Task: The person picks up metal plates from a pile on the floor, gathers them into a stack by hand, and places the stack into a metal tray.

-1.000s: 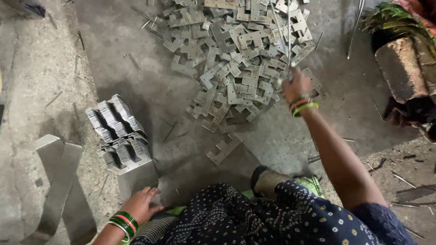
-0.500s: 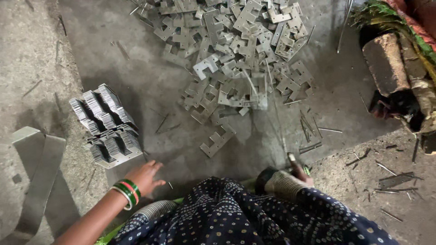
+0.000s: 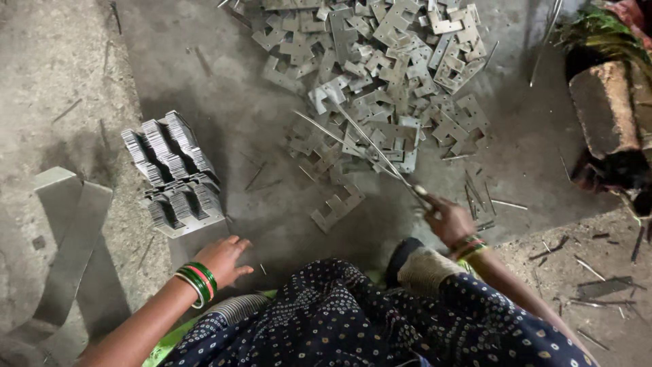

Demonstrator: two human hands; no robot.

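Observation:
My right hand (image 3: 449, 219) is closed around two thin metal rods (image 3: 360, 139) that slant up and left over a big heap of flat E-shaped metal plates (image 3: 387, 75) on the concrete floor. A few loose plates (image 3: 337, 205) lie just in front of the heap. My left hand (image 3: 223, 258), with green and red bangles at the wrist, rests fingers spread on the floor. It lies just below a neat stack of the same plates (image 3: 173, 173) standing on edge. My knees in dark dotted cloth fill the bottom of the view.
A bent grey metal strip (image 3: 68, 238) lies at the left. A rusty brown block (image 3: 601, 109) and dark clutter stand at the right edge. Short wires and scraps (image 3: 584, 268) litter the floor at the lower right.
My right hand has come back from the far side of the heap to my knee, holding the rods. My left hand stays on the floor near the stack.

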